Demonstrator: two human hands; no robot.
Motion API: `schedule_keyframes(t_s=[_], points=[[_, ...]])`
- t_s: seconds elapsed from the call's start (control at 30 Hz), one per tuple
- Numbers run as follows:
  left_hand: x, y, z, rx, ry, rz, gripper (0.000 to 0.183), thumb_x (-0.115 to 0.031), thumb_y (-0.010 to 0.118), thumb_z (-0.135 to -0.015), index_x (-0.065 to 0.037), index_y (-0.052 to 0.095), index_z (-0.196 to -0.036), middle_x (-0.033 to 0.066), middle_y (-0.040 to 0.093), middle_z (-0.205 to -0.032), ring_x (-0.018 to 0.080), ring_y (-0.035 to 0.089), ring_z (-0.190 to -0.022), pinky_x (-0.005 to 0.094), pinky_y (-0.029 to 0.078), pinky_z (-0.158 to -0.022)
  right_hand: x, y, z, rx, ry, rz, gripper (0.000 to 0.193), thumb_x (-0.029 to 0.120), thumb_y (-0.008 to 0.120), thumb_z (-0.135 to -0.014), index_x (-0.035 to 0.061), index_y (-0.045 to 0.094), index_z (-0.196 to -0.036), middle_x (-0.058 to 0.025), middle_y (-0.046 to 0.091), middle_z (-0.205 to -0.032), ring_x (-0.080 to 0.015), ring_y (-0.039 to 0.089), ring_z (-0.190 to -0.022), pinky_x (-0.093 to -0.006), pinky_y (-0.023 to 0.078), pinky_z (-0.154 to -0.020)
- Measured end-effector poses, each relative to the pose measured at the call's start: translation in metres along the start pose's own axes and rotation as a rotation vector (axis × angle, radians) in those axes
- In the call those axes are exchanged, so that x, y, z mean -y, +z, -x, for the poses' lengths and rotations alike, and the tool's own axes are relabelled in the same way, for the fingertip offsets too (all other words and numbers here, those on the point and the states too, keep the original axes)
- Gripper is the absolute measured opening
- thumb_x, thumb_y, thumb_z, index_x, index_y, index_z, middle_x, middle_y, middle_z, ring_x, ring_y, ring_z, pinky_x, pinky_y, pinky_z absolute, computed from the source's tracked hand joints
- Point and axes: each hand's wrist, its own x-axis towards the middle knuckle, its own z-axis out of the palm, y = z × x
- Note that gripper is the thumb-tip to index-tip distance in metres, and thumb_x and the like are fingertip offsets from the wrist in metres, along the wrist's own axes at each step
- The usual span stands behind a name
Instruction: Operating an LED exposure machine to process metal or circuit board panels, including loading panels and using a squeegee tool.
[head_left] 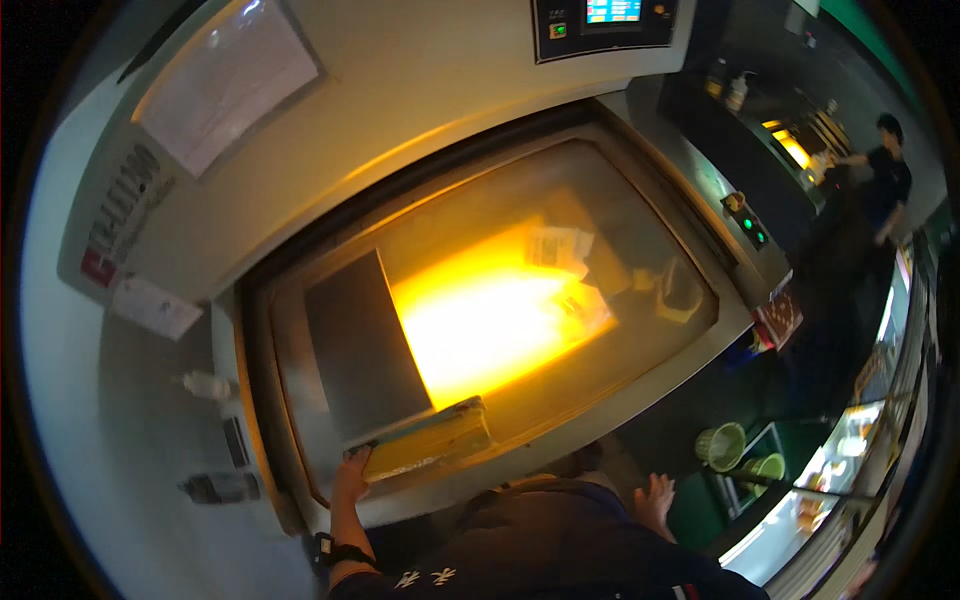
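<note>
A large machine bed (640,360) lies in front of me, its middle flooded with bright yellow light. On its left part rests a dark grey rectangular sheet (360,340). At the bed's near edge, a long flat bar (428,440) with a dark upper edge sits tilted, tinted yellow by the glow. My left hand (350,478) has its fingers closed around the bar's left end. Off to the right, my right hand (655,498) hangs beside my body with fingers spread, holding nothing. Pale paper-like pieces (560,250) lie, or are reflected, at the right of the lit area.
Plastic bottles (205,386) stand on the left ledge. A panel with green lights (745,222) is at the bed's right. Green baskets (720,446) stand at lower right, near a lit shelf (800,520). Another person (888,180) works at a similar machine far right.
</note>
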Motion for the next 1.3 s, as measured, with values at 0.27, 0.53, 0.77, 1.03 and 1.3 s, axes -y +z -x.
schedule_keyframes(t_s=[0.27, 0.53, 0.77, 1.03, 1.3], points=[[0.055, -0.111, -0.270, -0.275, -0.210, 0.185, 0.051, -0.012, 0.061, -0.081, -0.011, 0.055, -0.132, 0.0215, 0.067, -0.115, 0.0408, 0.063, -0.109, 0.0471, 0.050, -0.096, 0.145, -0.040, 0.004, -0.347, -0.097, -0.452, 0.059, 0.022, 0.065, -0.087, 0.0096, 0.046, -0.141, -0.0197, 0.035, -0.152, -0.0413, 0.028, -0.143, -0.0527, 0.023, -0.116], [-0.051, -0.130, -0.303, -0.241, -0.119, 0.287, 0.051, -0.011, 0.058, -0.081, -0.010, 0.054, -0.132, 0.0216, 0.062, -0.125, 0.0363, 0.058, -0.120, 0.0455, 0.049, -0.098, 0.235, -0.030, 0.054, -0.058, -0.465, -0.170, 0.058, 0.035, 0.063, -0.090, 0.0156, 0.045, -0.143, -0.0202, 0.034, -0.152, -0.0409, 0.027, -0.144, -0.0571, 0.022, -0.115], [-0.063, -0.063, -0.128, 0.079, 0.335, 0.226, 0.073, -0.003, 0.054, -0.076, -0.016, 0.042, -0.147, 0.0176, 0.057, -0.136, 0.0338, 0.055, -0.124, 0.0403, 0.045, -0.105, 0.297, -0.069, 0.003, -0.115, -0.689, -0.085, 0.076, 0.029, 0.072, -0.083, 0.0181, 0.035, -0.149, -0.0179, 0.022, -0.158, -0.0413, 0.020, -0.146, -0.0556, 0.020, -0.118], [-0.110, -0.009, -0.017, 0.053, 0.229, 0.105, 0.075, -0.013, 0.061, -0.079, -0.020, 0.038, -0.150, 0.0052, 0.047, -0.149, 0.0313, 0.047, -0.134, 0.0475, 0.045, -0.104, 0.359, -0.056, -0.105, 0.151, -1.120, 0.481, 0.079, 0.019, 0.075, -0.075, 0.0252, 0.042, -0.146, -0.0056, 0.042, -0.150, -0.0306, 0.037, -0.140, -0.0541, 0.038, -0.107], [-0.140, 0.037, 0.028, -0.232, 0.014, 0.169, 0.091, -0.012, 0.072, -0.074, -0.024, 0.028, -0.153, -0.0015, 0.032, -0.158, 0.0319, 0.035, -0.142, 0.0580, 0.046, -0.098, 0.347, -0.055, -0.124, 0.053, -1.374, 0.370, 0.061, 0.019, 0.065, -0.081, 0.0320, 0.052, -0.138, 0.0016, 0.046, -0.148, -0.0273, 0.043, -0.136, -0.0469, 0.050, -0.095]])
